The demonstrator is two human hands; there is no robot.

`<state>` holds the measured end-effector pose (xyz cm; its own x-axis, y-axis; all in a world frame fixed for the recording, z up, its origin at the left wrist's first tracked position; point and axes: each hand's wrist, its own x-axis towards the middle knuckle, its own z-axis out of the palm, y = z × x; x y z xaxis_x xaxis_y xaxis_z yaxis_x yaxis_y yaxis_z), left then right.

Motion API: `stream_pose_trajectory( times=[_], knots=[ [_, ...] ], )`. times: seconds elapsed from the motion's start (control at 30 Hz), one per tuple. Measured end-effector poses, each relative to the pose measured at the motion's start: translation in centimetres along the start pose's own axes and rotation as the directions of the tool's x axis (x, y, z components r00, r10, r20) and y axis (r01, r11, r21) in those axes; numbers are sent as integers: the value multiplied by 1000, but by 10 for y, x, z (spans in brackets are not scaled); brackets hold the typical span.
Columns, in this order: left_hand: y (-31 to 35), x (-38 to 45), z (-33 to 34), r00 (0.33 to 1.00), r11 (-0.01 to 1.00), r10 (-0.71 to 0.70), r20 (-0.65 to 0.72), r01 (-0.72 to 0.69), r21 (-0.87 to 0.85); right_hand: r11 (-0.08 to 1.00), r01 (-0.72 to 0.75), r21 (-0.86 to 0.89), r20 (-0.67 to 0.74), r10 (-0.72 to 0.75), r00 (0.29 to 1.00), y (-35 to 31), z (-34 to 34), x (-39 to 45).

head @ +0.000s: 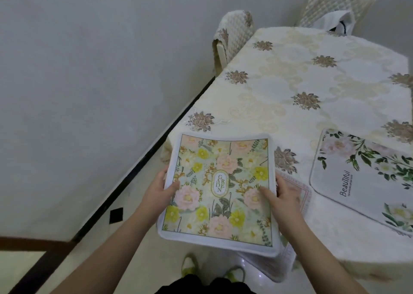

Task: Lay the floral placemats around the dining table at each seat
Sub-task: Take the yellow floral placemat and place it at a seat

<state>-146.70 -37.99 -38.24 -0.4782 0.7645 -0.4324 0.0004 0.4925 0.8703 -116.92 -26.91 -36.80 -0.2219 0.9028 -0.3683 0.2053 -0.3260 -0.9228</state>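
Tabletop open beyond; Beautiful placemat blocks the right.

You are standing in a home dining room. A dining table under a cream embroidered tablecloth sits against a plain wall, with quilt-covered chairs tucked in and a pale tiled floor below.

Two chairs with quilted cream covers stand at the far side: one at the far left corner, one at the far end. A white bag, possibly cloth, sits far right. Yellow-green slippers near, on pale floor.
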Motion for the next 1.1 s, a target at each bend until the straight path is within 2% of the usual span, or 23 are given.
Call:
stream_pose_trajectory(
  times=[0.43,0.6,0.8,1.1],
  knots=[
    [-50,-76,-114,951,995,21,-308,-50,-88,987,106,-120,270,-71,960,-27,127,-39],
    [-77,-114,-176,927,998,8,-375,-31,-53,983,119,-141,351,-63,934,-18,189,-75],
    [-114,-160,-241,899,995,-67,-433,26,-101,988,99,-117,413,-43,910,-7,260,-123],
    [-143,-201,-307,862,989,-90,-500,19,-144,986,121,-118,526,-41,850,-9,329,-159]
  ],
)
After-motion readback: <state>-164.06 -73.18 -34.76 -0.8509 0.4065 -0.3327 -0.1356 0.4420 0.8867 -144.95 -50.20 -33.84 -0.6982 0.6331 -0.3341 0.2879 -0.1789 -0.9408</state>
